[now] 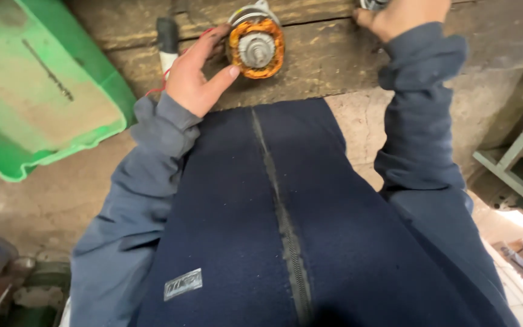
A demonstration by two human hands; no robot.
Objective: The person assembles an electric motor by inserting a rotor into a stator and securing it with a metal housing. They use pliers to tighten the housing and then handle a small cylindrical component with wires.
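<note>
Motor stator (256,47) — cupped against left hand (194,75), thumb beneath.

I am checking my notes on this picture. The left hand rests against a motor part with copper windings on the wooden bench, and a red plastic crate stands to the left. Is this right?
Not quite: the crate is green, not red, as the head view shows. The rest holds: the left hand rests against the motor part with copper windings on the wooden bench.
</note>
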